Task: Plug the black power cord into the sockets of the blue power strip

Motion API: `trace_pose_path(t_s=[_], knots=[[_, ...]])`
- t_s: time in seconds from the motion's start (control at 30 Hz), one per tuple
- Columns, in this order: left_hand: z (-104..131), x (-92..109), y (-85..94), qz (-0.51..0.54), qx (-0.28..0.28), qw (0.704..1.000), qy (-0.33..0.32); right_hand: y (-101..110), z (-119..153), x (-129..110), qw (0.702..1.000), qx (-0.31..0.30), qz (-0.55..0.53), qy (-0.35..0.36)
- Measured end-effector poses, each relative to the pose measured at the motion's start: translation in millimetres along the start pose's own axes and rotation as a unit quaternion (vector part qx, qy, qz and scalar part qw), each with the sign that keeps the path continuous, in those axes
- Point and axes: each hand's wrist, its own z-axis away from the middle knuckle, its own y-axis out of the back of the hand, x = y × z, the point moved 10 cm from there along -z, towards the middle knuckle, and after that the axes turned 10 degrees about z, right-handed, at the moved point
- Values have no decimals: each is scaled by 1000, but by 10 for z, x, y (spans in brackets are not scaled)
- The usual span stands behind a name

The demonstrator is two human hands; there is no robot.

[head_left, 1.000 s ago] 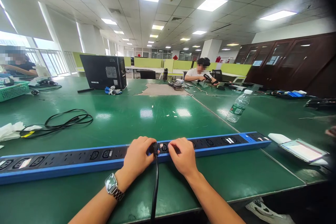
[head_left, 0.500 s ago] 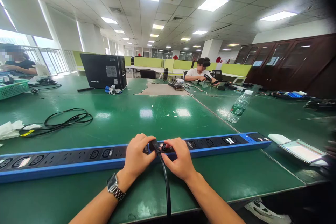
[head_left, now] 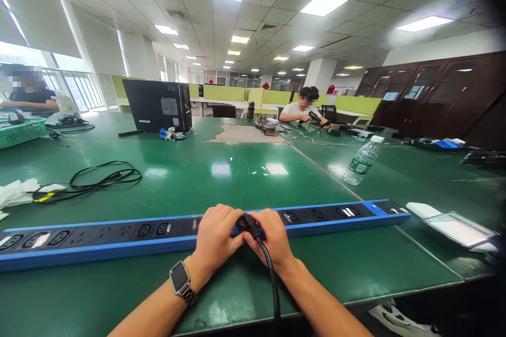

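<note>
A long blue power strip [head_left: 158,245] with a black socket face lies across the green table [head_left: 166,174]. Over its middle, my left hand [head_left: 217,237] and my right hand [head_left: 272,237] meet around a black plug [head_left: 250,224]. The fingers of both hands are closed on the plug from either side. From it a thick black cord [head_left: 272,279] runs down past the table's front edge. Whether the plug sits in a socket is hidden by my fingers.
A tablet [head_left: 460,227] rests at the right, a water bottle [head_left: 361,162] behind the strip. Coiled black cable [head_left: 106,181] lies at left. Farther back are a computer case [head_left: 156,105], a green basket [head_left: 23,134] and two people, one at the far side, one at far left.
My left hand has shifted slightly right, and my right hand has closed in on the plug. Plug and cord have moved right, with the cord now slanting more to the right.
</note>
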Motion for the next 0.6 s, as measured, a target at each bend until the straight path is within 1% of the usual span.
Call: trace_pose_path(t_s=[0.07,0.2,0.27,0.47,0.6], knots=[[6,13,-20,-7,-12,1000,-9,31,14,69,1000,10,5,-24],[30,-43,-49,-34,-34,999,-1,158,94,362,990,60,4,-126],[40,-82,-61,-41,-43,998,10,216,140,483,983,86,-1,-163],[53,-161,-135,-56,-88,993,49,239,175,615,976,101,-3,-193],[64,-192,-182,-58,-119,989,69,241,217,724,968,103,4,-231]])
